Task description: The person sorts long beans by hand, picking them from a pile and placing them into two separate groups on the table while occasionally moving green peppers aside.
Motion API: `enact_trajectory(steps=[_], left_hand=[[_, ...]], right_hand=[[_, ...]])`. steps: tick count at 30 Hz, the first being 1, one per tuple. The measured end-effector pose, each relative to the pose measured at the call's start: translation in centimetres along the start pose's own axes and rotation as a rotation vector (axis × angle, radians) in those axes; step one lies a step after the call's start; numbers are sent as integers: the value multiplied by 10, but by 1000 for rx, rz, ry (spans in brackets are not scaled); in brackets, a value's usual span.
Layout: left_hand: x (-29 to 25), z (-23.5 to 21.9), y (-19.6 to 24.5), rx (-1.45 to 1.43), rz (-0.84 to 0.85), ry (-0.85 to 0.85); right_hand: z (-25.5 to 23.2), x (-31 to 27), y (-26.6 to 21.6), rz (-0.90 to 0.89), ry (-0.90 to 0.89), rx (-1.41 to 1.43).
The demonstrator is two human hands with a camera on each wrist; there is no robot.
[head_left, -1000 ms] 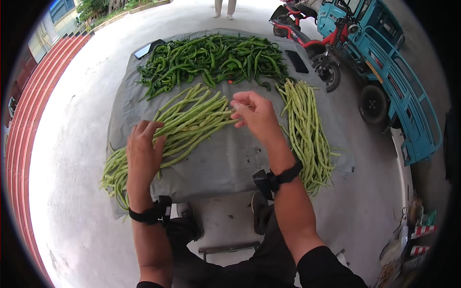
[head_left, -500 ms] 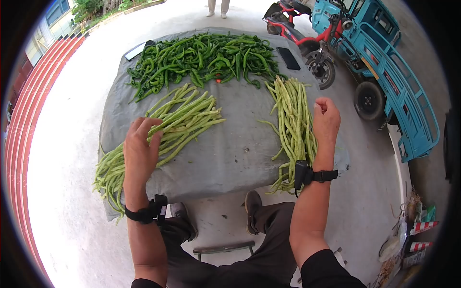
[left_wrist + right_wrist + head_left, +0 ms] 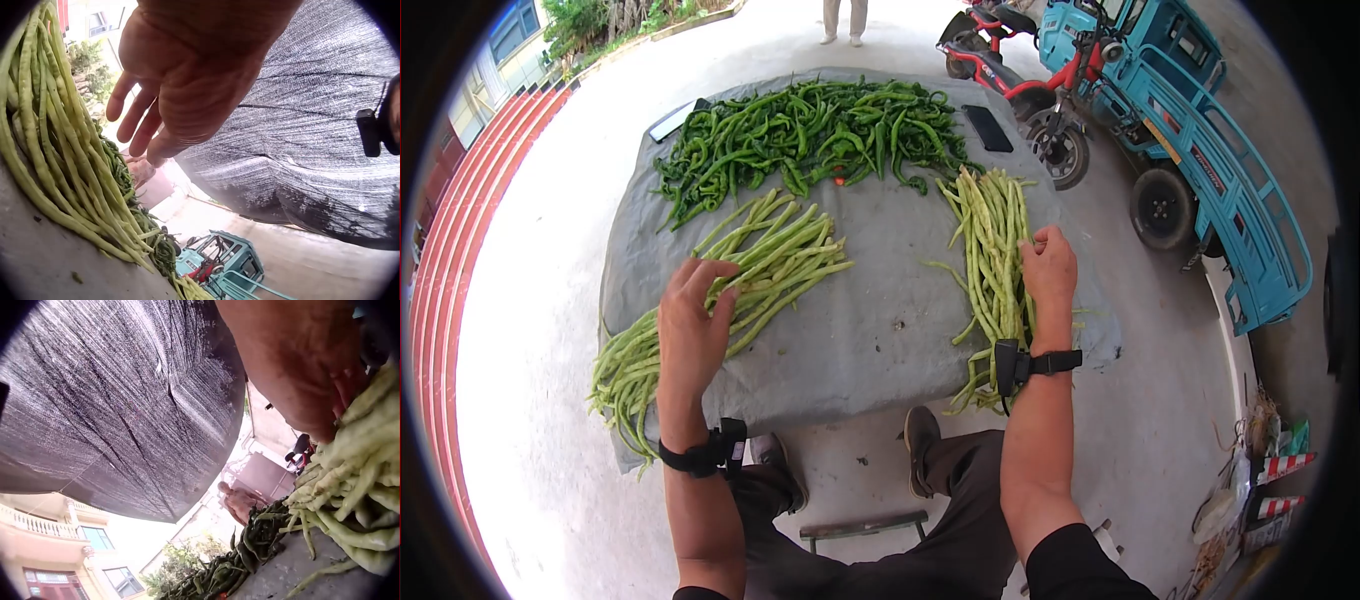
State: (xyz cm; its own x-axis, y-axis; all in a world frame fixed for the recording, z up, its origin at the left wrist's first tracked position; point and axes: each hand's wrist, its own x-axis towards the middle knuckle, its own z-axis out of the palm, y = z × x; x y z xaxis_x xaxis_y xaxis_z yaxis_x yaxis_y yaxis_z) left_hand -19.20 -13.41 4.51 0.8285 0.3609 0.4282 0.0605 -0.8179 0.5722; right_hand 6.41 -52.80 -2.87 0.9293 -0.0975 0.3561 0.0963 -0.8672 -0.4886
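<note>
Two bunches of long beans lie on a grey cloth. Over the left long beans (image 3: 765, 265) hovers my left hand (image 3: 693, 315), its fingers loosely bent. The left wrist view shows that hand (image 3: 194, 94) apart from the long beans (image 3: 62, 144), with nothing between its fingers. My right hand (image 3: 1051, 268) is at the right edge of the other long beans (image 3: 990, 245), fingers curled in against them. From the right wrist, the right hand (image 3: 300, 369) bends down onto the long beans (image 3: 344, 487), which partly hide its fingertips.
A broad heap of green peppers (image 3: 810, 135) spans the far side of the grey cloth (image 3: 870, 310). One phone (image 3: 987, 128) lies right of it, another phone (image 3: 678, 120) left. Beyond stand a red scooter (image 3: 1040, 85) and a blue cargo tricycle (image 3: 1200, 160). A person (image 3: 843, 20) stands behind.
My right hand has gone from the tips of the left long beans across to the right bunch, passing its outer side and then coming back against it. The left hand has stayed over its bunch.
</note>
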Motion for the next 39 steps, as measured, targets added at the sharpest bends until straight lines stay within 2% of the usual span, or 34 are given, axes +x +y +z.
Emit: enact_trajectory(steps=[8,11,14,17,21,23,25,27,29,32,34,38,39], left_hand=[[-1,2,-6,-12,51,41],[-1,1,-4,-15,41,36],[-2,1,-3,-25,57,49],[-1,-2,3,-59,-26,6],[0,3,9,-230,-36,-49],[-4,15,9,-461,-60,-102],[-6,25,14,-688,-63,-174],[-7,23,27,-966,-170,-290],[-9,24,30,-1121,-278,-324],[-9,22,22,-1247,-354,-316],[-9,20,18,-1322,-402,-257],[-8,14,12,-1238,-372,-219],[-9,17,10,-1247,-374,-161]], right_hand=[[14,5,5,42,25,-32],[5,2,-9,68,73,94],[11,3,-11,-23,258,159],[-9,-4,-39,-59,302,355],[-43,-27,-92,-179,-24,714],[-55,-53,-130,-283,-196,838],[-59,-86,-166,-369,-372,865],[-56,-114,-194,-491,-523,859],[-53,-132,-211,-641,-642,812],[-40,-142,-215,-666,-687,806],[-42,-143,-216,-596,-744,812],[-33,-142,-215,-535,-803,873],[-31,-142,-215,-512,-833,888]])
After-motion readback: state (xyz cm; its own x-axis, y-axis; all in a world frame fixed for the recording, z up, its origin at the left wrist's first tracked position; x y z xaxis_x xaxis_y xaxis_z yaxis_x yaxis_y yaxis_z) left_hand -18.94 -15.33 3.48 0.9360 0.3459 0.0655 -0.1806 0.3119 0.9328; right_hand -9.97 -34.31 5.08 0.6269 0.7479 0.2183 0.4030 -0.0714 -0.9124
